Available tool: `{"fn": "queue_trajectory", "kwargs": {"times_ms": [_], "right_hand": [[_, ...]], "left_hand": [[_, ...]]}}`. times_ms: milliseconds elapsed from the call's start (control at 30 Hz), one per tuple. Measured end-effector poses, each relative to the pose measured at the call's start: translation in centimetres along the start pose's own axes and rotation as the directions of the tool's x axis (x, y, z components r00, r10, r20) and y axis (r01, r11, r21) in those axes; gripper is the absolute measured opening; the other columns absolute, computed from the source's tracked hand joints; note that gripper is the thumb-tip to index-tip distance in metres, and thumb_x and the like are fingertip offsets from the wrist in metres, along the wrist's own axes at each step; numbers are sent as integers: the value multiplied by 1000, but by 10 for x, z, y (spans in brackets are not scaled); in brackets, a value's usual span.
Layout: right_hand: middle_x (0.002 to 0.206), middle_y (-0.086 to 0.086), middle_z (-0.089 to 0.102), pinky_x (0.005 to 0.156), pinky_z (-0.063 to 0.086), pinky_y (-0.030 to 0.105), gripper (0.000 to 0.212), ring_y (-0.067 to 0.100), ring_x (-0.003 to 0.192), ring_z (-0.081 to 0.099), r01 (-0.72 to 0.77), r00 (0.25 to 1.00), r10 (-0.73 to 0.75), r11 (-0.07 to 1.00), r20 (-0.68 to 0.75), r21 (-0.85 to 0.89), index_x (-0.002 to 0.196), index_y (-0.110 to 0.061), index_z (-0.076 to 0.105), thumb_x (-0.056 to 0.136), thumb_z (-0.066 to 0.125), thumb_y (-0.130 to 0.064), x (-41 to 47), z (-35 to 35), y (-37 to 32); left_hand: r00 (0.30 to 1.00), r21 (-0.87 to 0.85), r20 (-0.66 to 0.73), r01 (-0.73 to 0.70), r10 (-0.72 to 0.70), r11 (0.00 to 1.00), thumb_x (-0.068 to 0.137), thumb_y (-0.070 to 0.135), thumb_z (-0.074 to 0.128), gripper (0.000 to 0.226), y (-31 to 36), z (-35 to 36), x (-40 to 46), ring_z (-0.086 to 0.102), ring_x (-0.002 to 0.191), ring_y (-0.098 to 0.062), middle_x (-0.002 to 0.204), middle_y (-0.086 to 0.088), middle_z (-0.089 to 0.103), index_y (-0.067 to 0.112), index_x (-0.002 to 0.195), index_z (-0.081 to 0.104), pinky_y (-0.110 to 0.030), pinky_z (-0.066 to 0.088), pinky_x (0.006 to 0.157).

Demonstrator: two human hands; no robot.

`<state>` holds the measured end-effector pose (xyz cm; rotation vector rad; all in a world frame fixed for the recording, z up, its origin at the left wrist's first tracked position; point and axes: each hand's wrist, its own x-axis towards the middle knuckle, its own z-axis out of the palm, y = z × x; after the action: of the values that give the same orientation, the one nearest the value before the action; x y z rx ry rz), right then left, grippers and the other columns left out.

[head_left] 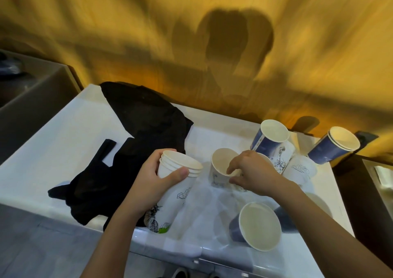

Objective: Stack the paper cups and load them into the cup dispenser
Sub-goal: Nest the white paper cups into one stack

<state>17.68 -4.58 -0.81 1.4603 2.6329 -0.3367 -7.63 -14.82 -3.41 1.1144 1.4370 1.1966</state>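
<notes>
My left hand (pixel 152 183) grips a stack of white paper cups (pixel 176 192) with ink drawings, tilted, rims up. My right hand (pixel 252 172) reaches over a single white cup (pixel 221 167) that stands on the white surface; thumb and fingers pinch at its near rim. A blue cup (pixel 255 224) lies on its side at the front, mouth toward me. Further back stand a blue-and-white cup (pixel 271 137), a white cup (pixel 299 169) on its side and a short blue stack (pixel 333 145). No cup dispenser shows.
A crumpled black cloth (pixel 131 150) covers the left part of the white countertop (pixel 53 150). A yellow wood-grain wall (pixel 191 33) rises behind. A grey cabinet (pixel 25 99) stands at left, a dark counter edge (pixel 365 182) at right.
</notes>
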Motion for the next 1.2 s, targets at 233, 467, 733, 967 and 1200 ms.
{"fn": "queue_trajectory", "kwargs": {"times_ms": [233, 467, 733, 967, 1200], "right_hand": [[110, -10, 74, 90, 45, 27, 24, 15, 99, 62, 29, 998, -29, 1000, -56, -10, 108, -30, 75, 89, 64, -39, 3, 6, -4], [98, -8, 77, 84, 51, 34, 18, 19, 91, 65, 13, 977, 18, 989, -212, 145, 99, -26, 77, 88, 66, -34, 2, 9, -2], [88, -32, 61, 69, 41, 2, 16, -14, 86, 59, 113, 814, 225, 843, -536, 525, 94, -32, 72, 85, 71, -19, -21, -41, -14], [91, -21, 71, 77, 54, 26, 24, 10, 90, 68, 272, 708, 344, 674, -618, 687, 91, -42, 67, 88, 68, -18, -35, -63, -27], [78, -38, 68, 67, 48, 5, 26, -10, 81, 65, 303, 754, 313, 615, -578, 728, 90, -35, 69, 88, 67, -9, -34, -54, -33]], "left_hand": [[1000, 6, 8, 18, -18, 1000, 57, 62, 78, 74, -6, -1, -1, 69, 102, -15, 111, 4, 70, 32, 122, 58, -35, 61, 82], [999, 9, 35, 41, -41, 999, 60, 64, 74, 69, -10, 0, 1, 69, 100, -11, 110, 7, 70, 33, 119, 59, -30, 60, 78], [996, -13, 62, 71, -70, 997, 61, 62, 75, 65, -10, 1, 4, 71, 97, -8, 107, 6, 72, 30, 117, 62, -27, 60, 75], [994, 10, 83, 73, -74, 997, 58, 64, 77, 65, -6, 7, 6, 72, 93, -9, 102, 8, 74, 33, 113, 63, -29, 61, 75], [993, 124, 121, -3, -12, 992, 57, 62, 82, 65, 1, 12, 6, 70, 99, -3, 108, 14, 74, 35, 113, 66, -25, 57, 80]]}}
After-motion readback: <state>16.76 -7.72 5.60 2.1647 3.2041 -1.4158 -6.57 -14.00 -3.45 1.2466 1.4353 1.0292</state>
